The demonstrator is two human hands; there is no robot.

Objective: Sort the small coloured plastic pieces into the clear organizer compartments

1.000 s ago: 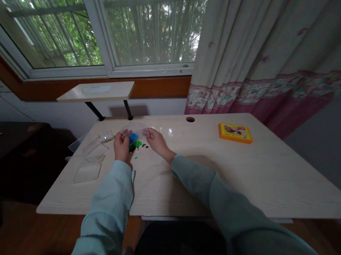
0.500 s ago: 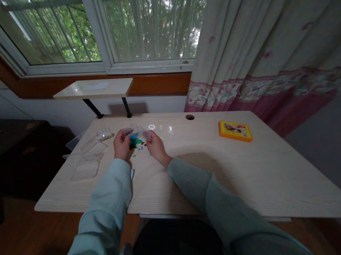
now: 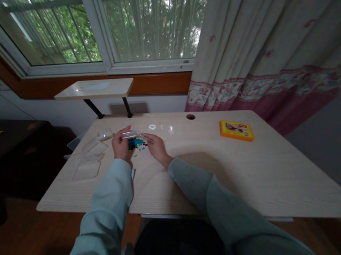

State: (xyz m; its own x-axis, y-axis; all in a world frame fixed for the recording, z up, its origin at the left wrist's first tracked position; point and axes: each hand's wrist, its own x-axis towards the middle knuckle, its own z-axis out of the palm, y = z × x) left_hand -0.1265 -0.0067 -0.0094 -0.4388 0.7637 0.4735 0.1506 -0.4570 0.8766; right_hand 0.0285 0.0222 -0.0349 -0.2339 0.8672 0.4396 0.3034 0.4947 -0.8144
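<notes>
Both my hands are at the far left of a pale wooden desk (image 3: pixel 217 176). My left hand (image 3: pixel 120 146) and my right hand (image 3: pixel 156 145) are closed on the two ends of a small clear plastic container (image 3: pixel 133 135), held a little above the desk. Under it lies a heap of small blue and green pieces (image 3: pixel 135 144), with a few loose ones scattered beside it on the desk.
Clear plastic trays and lids (image 3: pixel 89 159) lie left of my hands. A yellow box (image 3: pixel 236 130) sits at the right. A cable hole (image 3: pixel 190 117) is near the back edge. A small white shelf (image 3: pixel 95 89) stands under the window; a curtain hangs at the right.
My hands have come closer together and lifted the clear container flatter over the heap. More small pieces now lie on the desk.
</notes>
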